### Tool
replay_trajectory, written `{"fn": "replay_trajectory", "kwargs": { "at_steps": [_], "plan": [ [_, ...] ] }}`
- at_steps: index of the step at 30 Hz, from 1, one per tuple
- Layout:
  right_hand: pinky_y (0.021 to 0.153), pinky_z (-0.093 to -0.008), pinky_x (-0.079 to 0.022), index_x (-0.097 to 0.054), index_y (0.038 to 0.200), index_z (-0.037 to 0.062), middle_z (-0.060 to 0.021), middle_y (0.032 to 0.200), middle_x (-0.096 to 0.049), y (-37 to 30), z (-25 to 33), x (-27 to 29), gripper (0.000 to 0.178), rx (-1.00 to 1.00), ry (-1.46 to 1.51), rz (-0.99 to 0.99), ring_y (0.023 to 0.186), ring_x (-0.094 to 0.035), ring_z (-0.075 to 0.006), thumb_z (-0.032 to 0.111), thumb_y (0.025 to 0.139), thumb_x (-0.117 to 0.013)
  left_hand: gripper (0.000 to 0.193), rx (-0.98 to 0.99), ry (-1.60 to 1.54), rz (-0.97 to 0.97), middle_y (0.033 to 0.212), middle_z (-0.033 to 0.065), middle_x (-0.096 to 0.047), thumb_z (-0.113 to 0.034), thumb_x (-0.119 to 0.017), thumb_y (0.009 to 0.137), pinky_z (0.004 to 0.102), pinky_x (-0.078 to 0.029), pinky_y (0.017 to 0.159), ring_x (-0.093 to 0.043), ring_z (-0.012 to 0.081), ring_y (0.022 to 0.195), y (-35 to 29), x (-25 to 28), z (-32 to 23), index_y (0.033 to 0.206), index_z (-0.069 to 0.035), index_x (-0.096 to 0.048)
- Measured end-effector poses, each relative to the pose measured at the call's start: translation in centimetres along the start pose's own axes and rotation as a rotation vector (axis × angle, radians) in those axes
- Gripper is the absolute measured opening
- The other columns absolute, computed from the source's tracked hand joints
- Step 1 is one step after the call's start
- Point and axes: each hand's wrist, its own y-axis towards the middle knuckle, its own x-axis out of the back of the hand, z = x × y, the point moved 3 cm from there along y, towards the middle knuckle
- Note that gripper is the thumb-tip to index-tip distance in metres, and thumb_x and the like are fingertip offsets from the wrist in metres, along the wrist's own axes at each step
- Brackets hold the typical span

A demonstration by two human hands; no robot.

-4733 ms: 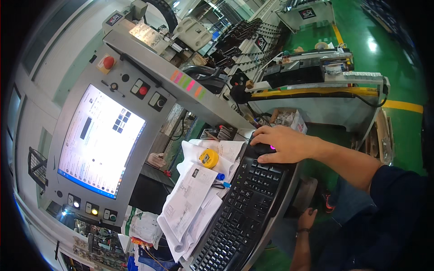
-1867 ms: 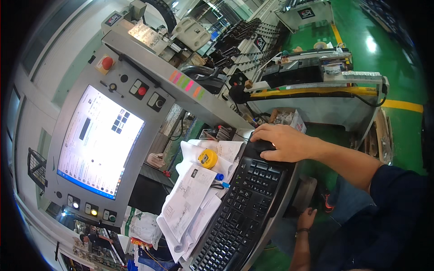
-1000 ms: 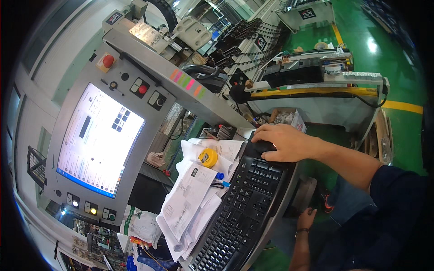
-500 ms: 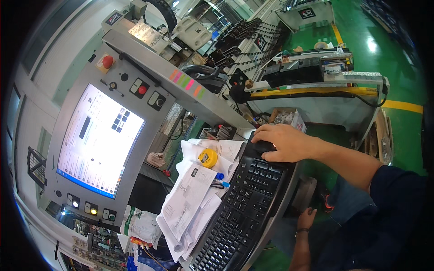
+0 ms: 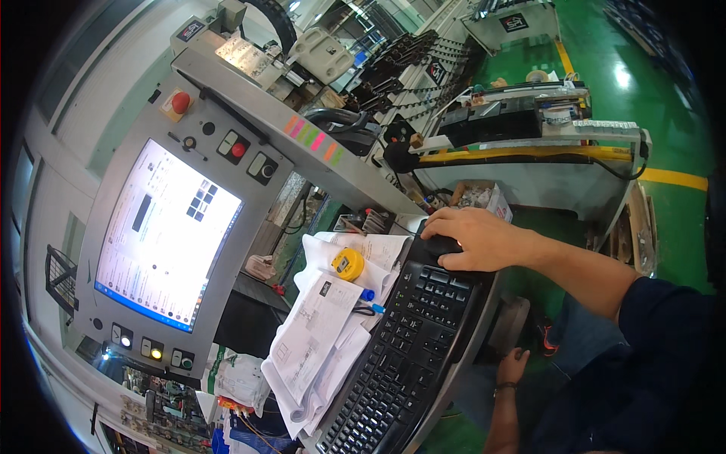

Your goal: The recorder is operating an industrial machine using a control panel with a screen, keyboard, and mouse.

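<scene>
My right hand [image 5: 484,238] rests over a black computer mouse [image 5: 441,247], fingers curved round it, at the upper end of the black keyboard [image 5: 404,348]. Low down beside my leg, my left hand [image 5: 513,366] lies with loosely bent fingers and nothing visible in it; a dark band circles that wrist. Left of the keyboard are printed paper sheets [image 5: 314,333]. On them sit a yellow tape measure [image 5: 348,264] and a blue-capped pen [image 5: 368,295]. A lit screen [image 5: 166,238] fills the grey control panel [image 5: 249,204] further left.
Red, yellow, white and green buttons line the panel, including a red emergency stop [image 5: 180,103]. A white cloth bundle [image 5: 243,380] lies below the papers. Beyond the mouse stand a cardboard box [image 5: 482,198] and a machine rail with a yellow strip [image 5: 522,154]. The floor [image 5: 665,216] is green.
</scene>
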Motion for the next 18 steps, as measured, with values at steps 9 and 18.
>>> {"fn": "replay_trajectory", "kwargs": {
  "at_steps": [9, 18],
  "plan": [
    [0.108, -0.0523, -0.058, -0.073, 0.137, 0.0071, -0.0173, 0.143, -0.069, 0.01, -0.12, -0.09, 0.051, 0.002, 0.007, -0.004, 0.121, -0.073, -0.0429, 0.034, 0.093, -0.074, 0.062, 0.005, -0.003, -0.001, 0.141, 0.0147, -0.08, -0.06, -0.073, 0.106, 0.0471, -0.056, 0.114, -0.074, 0.0356, 0.135, -0.05, 0.06, -0.09, 0.147, -0.014, -0.073],
    [0.108, -0.0525, -0.058, -0.073, 0.138, 0.0071, -0.0174, 0.143, -0.069, -0.02, -0.01, -0.02, 0.052, -0.001, -0.003, 0.002, 0.122, -0.073, -0.0426, 0.034, 0.093, -0.074, 0.062, -0.003, -0.005, 0.01, 0.141, 0.015, -0.08, -0.06, -0.072, 0.106, 0.0473, -0.057, 0.113, -0.074, 0.0358, 0.134, 0.12, -0.03, 0.06, 0.146, -0.013, -0.074]
  ]
}}
